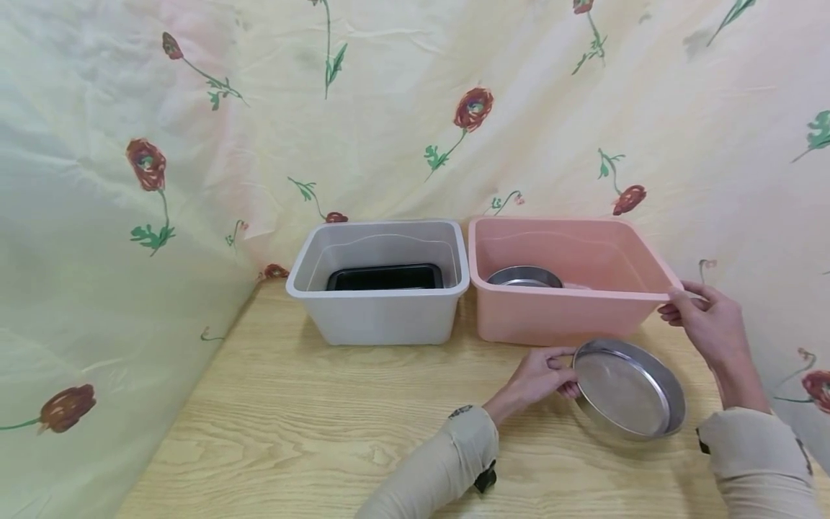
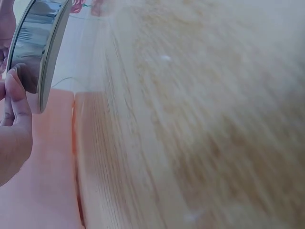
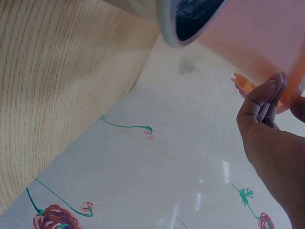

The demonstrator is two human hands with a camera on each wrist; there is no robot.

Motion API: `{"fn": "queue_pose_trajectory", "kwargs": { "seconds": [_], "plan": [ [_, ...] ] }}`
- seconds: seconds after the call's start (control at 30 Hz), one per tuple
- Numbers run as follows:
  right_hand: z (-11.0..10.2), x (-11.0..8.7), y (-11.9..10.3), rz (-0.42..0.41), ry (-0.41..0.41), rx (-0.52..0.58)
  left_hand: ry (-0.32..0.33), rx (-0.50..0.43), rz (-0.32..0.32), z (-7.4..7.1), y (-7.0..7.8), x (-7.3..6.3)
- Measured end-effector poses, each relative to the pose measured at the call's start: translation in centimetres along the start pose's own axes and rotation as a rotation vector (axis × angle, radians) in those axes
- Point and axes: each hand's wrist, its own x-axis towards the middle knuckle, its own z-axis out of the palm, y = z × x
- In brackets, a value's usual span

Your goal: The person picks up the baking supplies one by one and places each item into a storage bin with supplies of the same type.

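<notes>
My left hand pinches the left rim of a round metal cake pan. The pan is tilted above the wooden table, its inside showing, just in front of a pink plastic bin. With the right hand I grip the bin's front right corner, thumb over the rim. Inside that bin, at its left, lies a second round metal pan, partly hidden by the front wall. The left wrist view catches the held pan edge-on, fingers at its side.
A light grey bin stands left of the pink one, with a black rectangular pan inside. Both bins stand at the back of the wooden table. Floral cloth hangs behind and at the sides.
</notes>
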Motion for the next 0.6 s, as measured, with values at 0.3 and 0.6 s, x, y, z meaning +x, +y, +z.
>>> {"fn": "queue_pose_trajectory", "kwargs": {
  "seconds": [0.3, 0.6],
  "plan": [
    [-0.09, 0.05, -0.15, 0.019, 0.006, -0.073, 0.017, -0.001, 0.008, -0.21, 0.42, 0.04],
    [-0.04, -0.01, -0.08, 0.007, 0.004, -0.020, 0.022, -0.012, 0.039, -0.51, 0.74, 0.05]
  ]
}}
